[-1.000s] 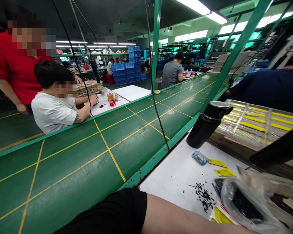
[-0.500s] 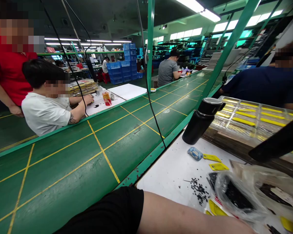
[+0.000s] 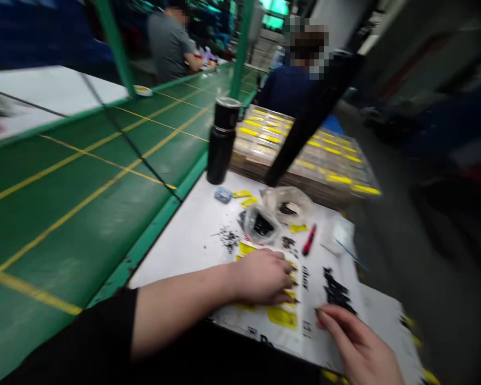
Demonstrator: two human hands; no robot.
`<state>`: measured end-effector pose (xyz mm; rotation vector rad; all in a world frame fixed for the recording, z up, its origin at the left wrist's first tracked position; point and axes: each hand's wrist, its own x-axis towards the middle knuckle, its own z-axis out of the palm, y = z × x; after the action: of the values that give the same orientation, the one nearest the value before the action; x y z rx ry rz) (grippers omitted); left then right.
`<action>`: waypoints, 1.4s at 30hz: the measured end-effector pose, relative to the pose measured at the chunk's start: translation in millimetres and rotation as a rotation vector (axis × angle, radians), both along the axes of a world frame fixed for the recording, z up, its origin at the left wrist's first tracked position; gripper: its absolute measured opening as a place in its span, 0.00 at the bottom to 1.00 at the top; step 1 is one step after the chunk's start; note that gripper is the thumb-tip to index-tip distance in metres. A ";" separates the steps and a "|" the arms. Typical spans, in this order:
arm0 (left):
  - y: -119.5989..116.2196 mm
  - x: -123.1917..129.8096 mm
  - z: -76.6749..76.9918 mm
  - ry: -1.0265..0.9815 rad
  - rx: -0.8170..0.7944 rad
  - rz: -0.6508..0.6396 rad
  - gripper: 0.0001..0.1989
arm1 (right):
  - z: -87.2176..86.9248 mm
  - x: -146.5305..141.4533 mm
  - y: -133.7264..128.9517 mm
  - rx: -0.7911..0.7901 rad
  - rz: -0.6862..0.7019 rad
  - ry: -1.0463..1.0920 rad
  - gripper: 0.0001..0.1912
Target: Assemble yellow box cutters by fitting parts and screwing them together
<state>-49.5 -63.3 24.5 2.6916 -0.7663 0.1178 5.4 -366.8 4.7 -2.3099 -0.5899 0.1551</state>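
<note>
Along the green belt [image 3: 64,251], the view has swung right since half a second ago, bringing both hands over the white surface [image 3: 176,254] into sight. The left hand [image 3: 266,278] lies across yellow pieces [image 3: 282,317], its grip impossible to tell; the right hand [image 3: 356,339] pinches a small dark piece [image 3: 318,314] beside black parts [image 3: 336,293]. Nearby black print [image 3: 266,340] is too blurred to read.

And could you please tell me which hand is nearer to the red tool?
The left. The left hand is over the yellow pieces, short of the red tool and to its left; the right hand is farther, nearer the wearer.
</note>
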 end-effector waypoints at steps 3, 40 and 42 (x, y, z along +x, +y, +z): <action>0.5 2.1 -5.3 -0.016 -0.073 -0.022 0.13 | 2.9 -14.8 9.1 0.251 -0.062 0.253 0.17; -24.6 2.0 -23.7 0.036 -0.072 -0.218 0.10 | -31.7 -37.2 7.6 -0.073 0.289 -0.223 0.07; -24.4 2.2 -24.3 0.038 -0.072 -0.213 0.09 | -31.7 -37.3 7.2 -0.087 0.301 -0.243 0.07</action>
<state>-47.3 -87.7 0.1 2.5190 -1.0112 0.0413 -31.8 -359.6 -27.0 -2.3279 -1.0735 0.0417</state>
